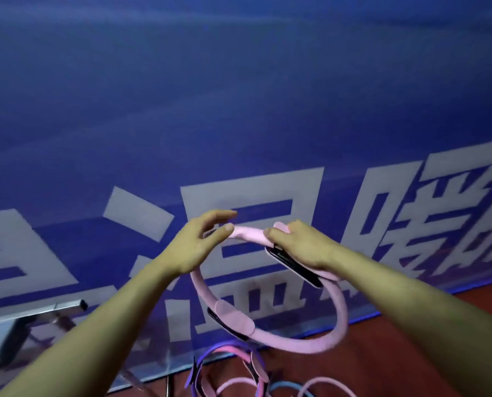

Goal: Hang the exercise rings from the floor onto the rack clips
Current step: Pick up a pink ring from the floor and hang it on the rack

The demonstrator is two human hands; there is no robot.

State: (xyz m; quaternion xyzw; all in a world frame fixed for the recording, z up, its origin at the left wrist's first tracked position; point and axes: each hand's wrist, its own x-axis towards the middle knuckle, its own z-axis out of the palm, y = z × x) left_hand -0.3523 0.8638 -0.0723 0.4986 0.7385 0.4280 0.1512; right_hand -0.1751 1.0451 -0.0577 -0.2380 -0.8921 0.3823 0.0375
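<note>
blue banner wall (239, 96) with white characters, red floor (425, 339). pink ring (340, 306) held chest-high: right hand (302, 247) gripping its padded handle, left hand (198, 245) fingers loosely spread, thumb touching rim. more rings (239, 373) on floor; metal rack (52, 309) at left.

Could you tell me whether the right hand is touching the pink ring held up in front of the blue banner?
Touching. The head view shows the right hand curled over the pink ring at its upper pad, thumb pressed on the pink tube.
</note>
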